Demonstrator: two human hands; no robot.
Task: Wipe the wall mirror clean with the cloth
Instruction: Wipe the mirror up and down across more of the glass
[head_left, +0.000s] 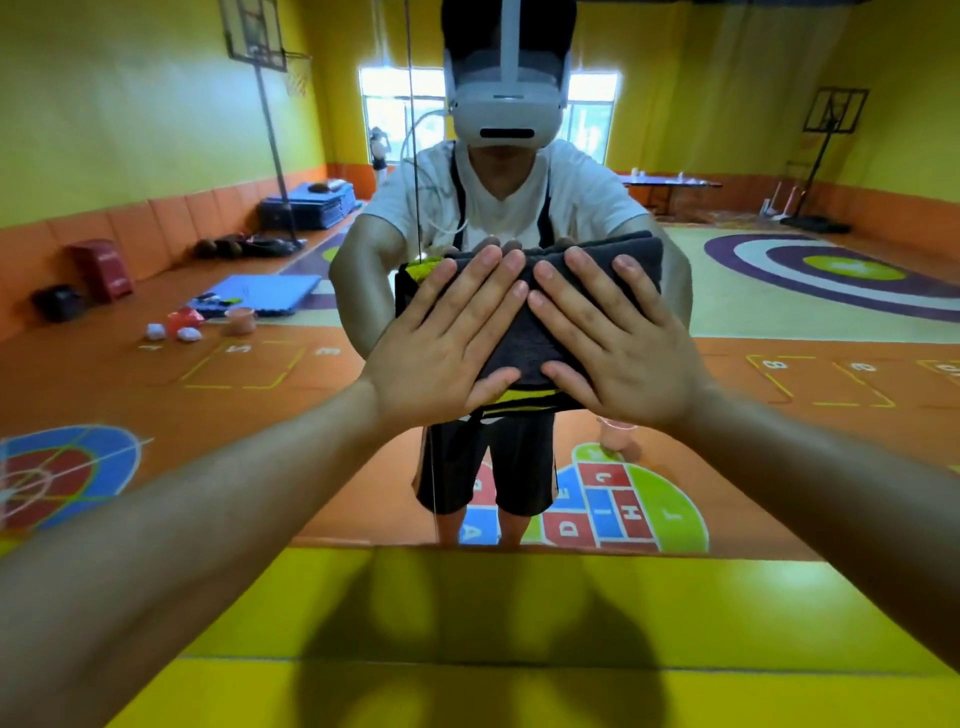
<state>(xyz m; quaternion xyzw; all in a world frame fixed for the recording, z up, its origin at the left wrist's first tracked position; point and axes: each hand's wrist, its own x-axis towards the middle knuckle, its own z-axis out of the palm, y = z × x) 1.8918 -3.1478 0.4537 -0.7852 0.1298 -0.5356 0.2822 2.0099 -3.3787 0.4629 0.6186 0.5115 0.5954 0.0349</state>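
Bare forearms reach forward over yellow padded ledge (519, 613). Left hand (441, 343) and right hand (618, 338) spread flat, side by side, pressing folded dark grey terry cloth (524, 332) against large wall mirror (779, 291), centre, chest height. No streaks or smears discernible; wiping seemingly midway, surrounding glass likely left.

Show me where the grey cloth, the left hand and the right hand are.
grey cloth (530, 338), head view, bare middle between the hands.
left hand (441, 343), head view, back of hand.
right hand (623, 343), head view, back of hand.
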